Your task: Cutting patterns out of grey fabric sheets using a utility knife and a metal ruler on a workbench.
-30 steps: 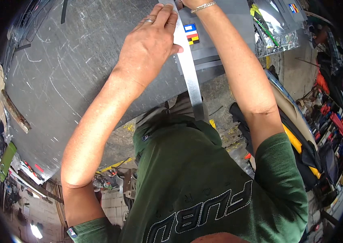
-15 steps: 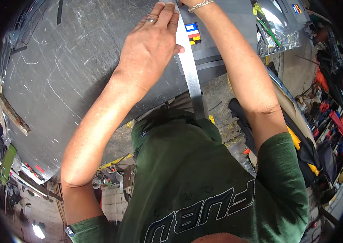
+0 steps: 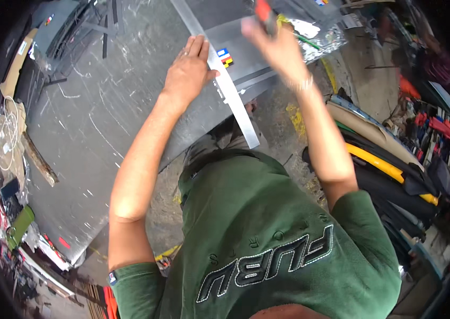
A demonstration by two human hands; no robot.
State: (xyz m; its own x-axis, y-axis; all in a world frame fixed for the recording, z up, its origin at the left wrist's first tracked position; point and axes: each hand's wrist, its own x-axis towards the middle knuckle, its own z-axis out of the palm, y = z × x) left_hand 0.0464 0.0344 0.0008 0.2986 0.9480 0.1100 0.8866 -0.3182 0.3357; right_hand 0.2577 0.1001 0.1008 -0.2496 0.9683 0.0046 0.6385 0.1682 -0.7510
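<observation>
A long metal straightedge (image 3: 230, 90) lies slantwise over dark flat sheet material (image 3: 241, 50), its near end jutting past the table edge toward my shirt. My left hand (image 3: 185, 74) presses on it with fingers stretched flat, the thumb at its right side. Just right of the straightedge, a small multicoloured patch (image 3: 224, 57) shows on the sheet. My right hand (image 3: 283, 53) is raised beyond the patch, smeared by motion, around a red and dark hand tool (image 3: 263, 11). The tool's tip cannot be made out.
The scratched dark table (image 3: 92, 106) fills the left. Dark strips (image 3: 105, 45) and a coil of white cord (image 3: 10, 133) lie on it. Clear plastic film (image 3: 315, 34) with a green stick is at the back right. Rolls of material (image 3: 379, 159) lie right of me.
My right hand has come back from the upper edge and swung right, bringing the red tool into view. My left hand stays on the straightedge. The whole view has shifted.
</observation>
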